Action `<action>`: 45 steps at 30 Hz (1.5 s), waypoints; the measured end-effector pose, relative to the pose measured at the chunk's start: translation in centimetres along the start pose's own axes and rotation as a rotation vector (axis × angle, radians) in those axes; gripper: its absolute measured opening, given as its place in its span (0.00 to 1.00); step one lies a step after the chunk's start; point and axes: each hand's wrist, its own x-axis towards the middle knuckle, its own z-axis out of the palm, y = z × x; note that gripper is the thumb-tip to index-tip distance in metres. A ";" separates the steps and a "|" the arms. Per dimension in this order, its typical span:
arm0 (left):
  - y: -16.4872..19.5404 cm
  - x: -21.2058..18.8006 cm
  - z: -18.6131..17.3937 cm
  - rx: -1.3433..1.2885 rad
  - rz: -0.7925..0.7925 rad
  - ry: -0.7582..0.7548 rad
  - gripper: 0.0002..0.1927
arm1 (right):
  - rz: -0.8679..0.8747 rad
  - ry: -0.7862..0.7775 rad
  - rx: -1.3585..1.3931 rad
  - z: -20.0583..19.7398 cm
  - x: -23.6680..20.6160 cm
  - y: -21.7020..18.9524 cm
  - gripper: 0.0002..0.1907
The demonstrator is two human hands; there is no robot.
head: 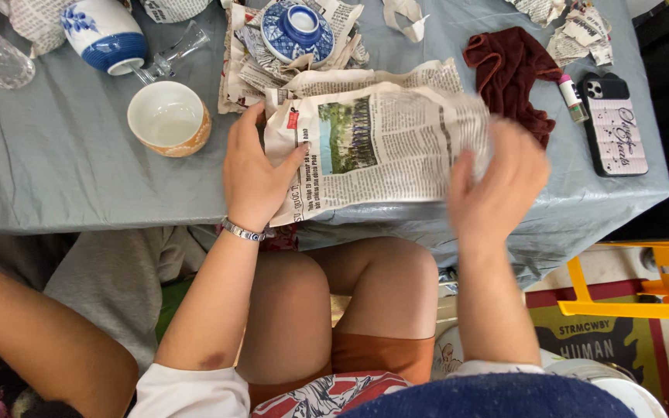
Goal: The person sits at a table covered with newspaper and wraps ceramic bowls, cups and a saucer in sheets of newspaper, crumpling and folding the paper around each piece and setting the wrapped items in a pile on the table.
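A sheet of newspaper [385, 143] lies spread near the front edge of a table covered in grey cloth [56, 170]. My left hand [253, 170] presses on the sheet's left edge, thumb on top of the paper. My right hand [497, 182] grips the sheet's right edge, where the paper is bunched and blurred. Just left of my left hand stands an orange bowl [169, 118] with a white inside. Behind the sheet a blue-and-white dish [297, 31] rests on crumpled newspaper.
A blue-and-white cup [104, 35] lies on its side beside a clear glass [172, 53] at the back left. A dark red cloth [509, 70], a small tube [572, 97] and a phone [615, 124] lie at the right. A yellow stool [652, 282] stands on the floor. Another person's arm [40, 340] is at lower left.
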 end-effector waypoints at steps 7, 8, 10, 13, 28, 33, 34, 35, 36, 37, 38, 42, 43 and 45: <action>0.2 -0.3 -1.1 -0.231 -0.154 -0.229 0.50 | -0.283 -0.406 0.219 0.2 -2.9 -8.1 0.31; 0.0 -0.3 -1.5 -0.340 -0.227 -0.280 0.52 | -0.264 -0.405 0.229 0.8 -3.1 -8.2 0.29; -0.4 -0.4 -2.3 -0.558 -0.379 -0.378 0.57 | -0.270 -0.387 0.255 1.4 -3.4 -7.4 0.27; -0.7 -0.4 -2.3 -0.837 -0.080 -0.350 0.39 | -0.338 -0.439 0.368 1.1 -3.7 -5.6 0.25; -2.9 -1.3 -2.7 -0.638 -0.048 -0.676 0.13 | -0.199 -0.390 0.479 1.5 3.4 -8.1 0.25; -3.4 -1.3 -2.6 -0.886 -0.116 -0.648 0.18 | -0.332 -0.371 0.523 2.8 3.8 -8.8 0.11; -3.5 -1.3 -2.6 -0.876 -0.070 -0.614 0.18 | -0.319 -0.395 0.554 2.9 3.6 -8.9 0.11; -3.8 -1.2 -2.5 -0.831 0.011 -0.550 0.15 | -0.306 -0.421 0.583 3.0 3.4 -8.8 0.10; -4.2 -1.0 -2.6 -0.784 0.090 -0.484 0.12 | -0.334 -0.437 0.549 3.0 3.2 -8.8 0.10; -4.4 -0.9 -2.5 -0.733 0.166 -0.420 0.09 | -0.361 -0.451 0.517 3.1 2.9 -8.9 0.10; -4.5 -1.1 -2.3 -0.727 0.068 -0.390 0.08 | -0.386 -0.462 0.487 3.2 2.7 -8.9 0.10; -4.5 -1.2 -1.6 -0.831 -0.231 -0.307 0.09 | -0.304 -0.478 0.491 3.0 3.1 -8.1 0.10; -4.3 -1.1 -1.5 -0.900 -0.285 -0.292 0.09 | -0.301 -0.492 0.470 2.7 3.6 -7.7 0.09; -3.7 -1.1 -1.4 -0.724 -0.268 -0.301 0.08 | -0.286 -0.585 0.443 2.4 4.5 -7.2 0.09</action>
